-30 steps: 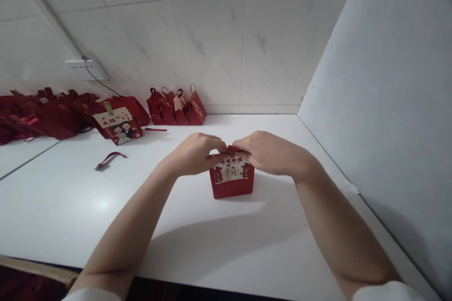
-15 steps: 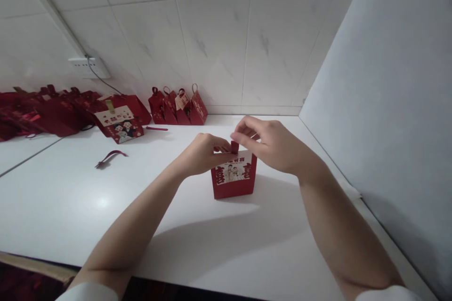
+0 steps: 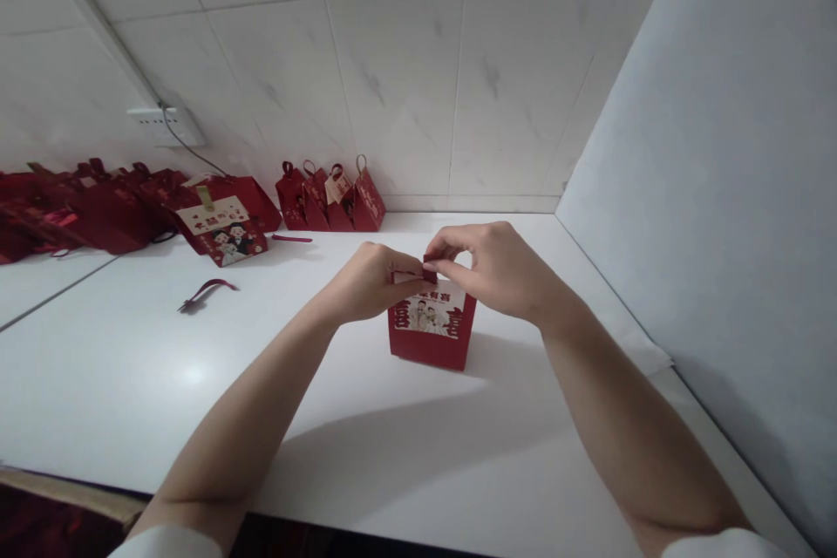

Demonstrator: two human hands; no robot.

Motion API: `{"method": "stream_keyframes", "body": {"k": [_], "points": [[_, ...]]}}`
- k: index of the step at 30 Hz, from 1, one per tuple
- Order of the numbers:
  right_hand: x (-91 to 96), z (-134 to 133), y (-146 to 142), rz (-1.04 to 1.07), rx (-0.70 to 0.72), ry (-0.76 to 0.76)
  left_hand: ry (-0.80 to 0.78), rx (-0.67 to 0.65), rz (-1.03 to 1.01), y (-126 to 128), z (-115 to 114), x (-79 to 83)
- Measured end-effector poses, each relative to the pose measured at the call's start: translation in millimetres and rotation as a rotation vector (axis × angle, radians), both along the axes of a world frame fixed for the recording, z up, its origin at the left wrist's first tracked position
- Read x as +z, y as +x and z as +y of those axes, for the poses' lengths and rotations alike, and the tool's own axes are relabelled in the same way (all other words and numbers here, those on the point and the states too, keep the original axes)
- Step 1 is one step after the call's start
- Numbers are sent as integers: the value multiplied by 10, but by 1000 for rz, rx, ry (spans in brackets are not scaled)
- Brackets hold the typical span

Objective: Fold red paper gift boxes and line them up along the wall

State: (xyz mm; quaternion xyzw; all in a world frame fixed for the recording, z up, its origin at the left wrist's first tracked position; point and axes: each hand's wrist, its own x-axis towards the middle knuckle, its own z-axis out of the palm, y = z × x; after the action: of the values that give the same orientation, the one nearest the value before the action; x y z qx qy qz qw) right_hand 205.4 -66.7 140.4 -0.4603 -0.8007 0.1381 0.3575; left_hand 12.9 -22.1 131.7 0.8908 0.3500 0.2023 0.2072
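A small red gift box [image 3: 430, 333] with a white picture label stands on the white counter [image 3: 196, 366] in front of me. My left hand [image 3: 370, 281] is closed on the box's top left edge. My right hand [image 3: 490, 270] pinches a small red tab at the middle of the box's top, thumb and forefinger together. Both hands cover the top of the box, so its opening is hidden.
Several finished red gift boxes [image 3: 330, 196] with loop handles stand against the back wall. A larger pile of red boxes [image 3: 124, 214] lies at the left. A loose red ribbon [image 3: 202, 290] lies on the counter. A grey panel [image 3: 719, 192] closes off the right side.
My right hand rose off the box top to a pinch on the red tab, then came down a little. The box has turned slightly, its right side going away from me.
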Motion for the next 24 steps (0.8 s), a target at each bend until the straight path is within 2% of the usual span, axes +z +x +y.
{"method": "stream_keyframes", "body": {"k": [5,14,24], "points": [[-2,-24,-18,126,-38,106,54,15,-74,-3,-45,65],[1,-35,43,53,-8,-82,-82,-29,0,-64,75,11],[15,-32,84,-234,-11,-237,-75,10,129,-89,47,77]]}}
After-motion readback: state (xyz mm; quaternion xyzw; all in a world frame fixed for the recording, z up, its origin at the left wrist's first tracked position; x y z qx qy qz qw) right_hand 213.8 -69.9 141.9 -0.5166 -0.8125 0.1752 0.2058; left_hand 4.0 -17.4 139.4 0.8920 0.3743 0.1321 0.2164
